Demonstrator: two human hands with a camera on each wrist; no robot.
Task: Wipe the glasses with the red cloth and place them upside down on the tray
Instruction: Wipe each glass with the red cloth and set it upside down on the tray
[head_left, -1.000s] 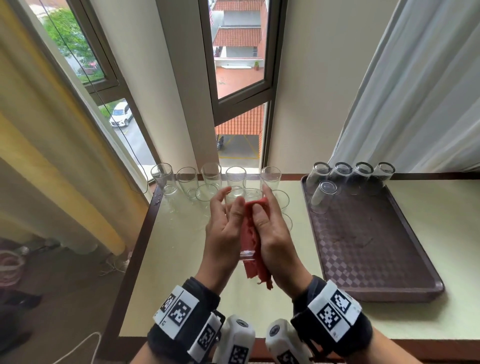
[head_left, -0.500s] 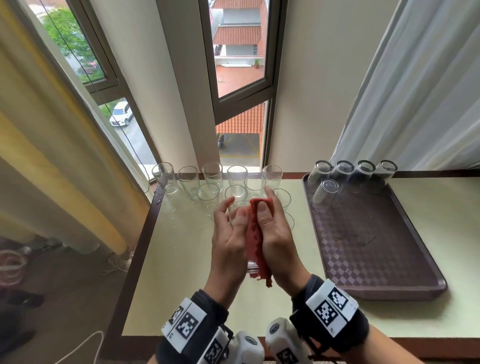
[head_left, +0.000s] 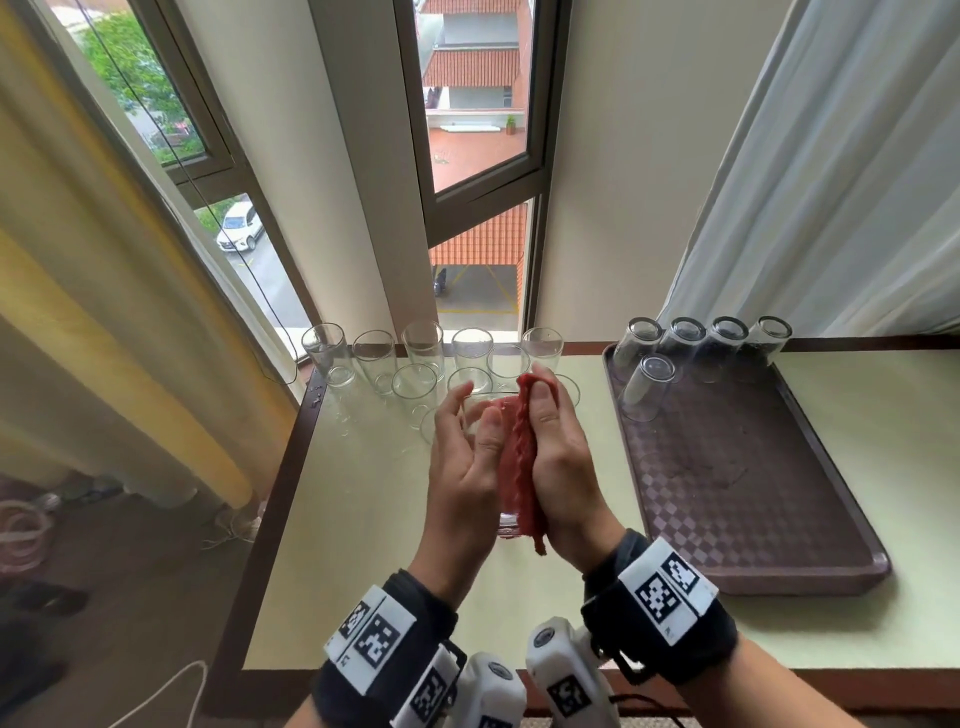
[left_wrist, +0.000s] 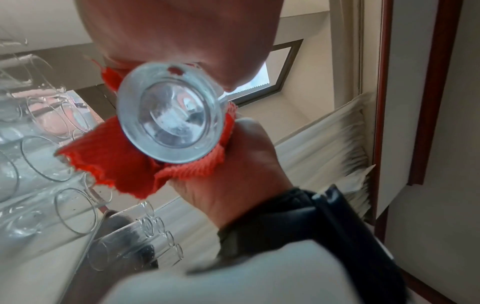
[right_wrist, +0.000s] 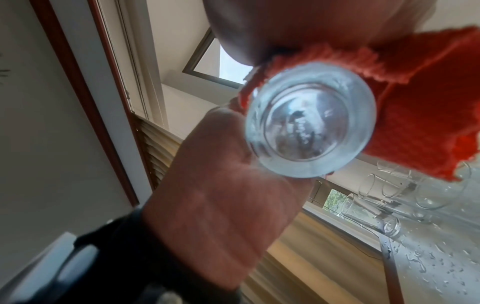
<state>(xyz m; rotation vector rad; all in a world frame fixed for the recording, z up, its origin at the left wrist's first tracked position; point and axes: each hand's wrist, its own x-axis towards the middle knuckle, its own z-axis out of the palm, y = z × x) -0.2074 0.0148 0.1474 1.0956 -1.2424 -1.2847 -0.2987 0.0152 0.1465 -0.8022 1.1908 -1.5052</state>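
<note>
In the lower middle of the head view, both hands are meeting around one clear glass (head_left: 506, 499), holding it above the pale desk (head_left: 363, 519) with its thick base toward the person. The left hand (head_left: 462, 467) is curling its fingers and thumb around the glass wall. The right hand (head_left: 558, 457) is pressing the red cloth (head_left: 519, 467) against the right side of the same glass, fingers wrapping over the cloth, whose upper end is reaching the rim. In both wrist views the round base is facing the lens with cloth bunching beside it.

Behind the hands, upright glasses (head_left: 423, 345) are standing in a cluster by the window (head_left: 478, 156). At the right of the frame, the brown tray (head_left: 753, 493) is carrying five upside-down glasses (head_left: 691, 343) at its far end.
</note>
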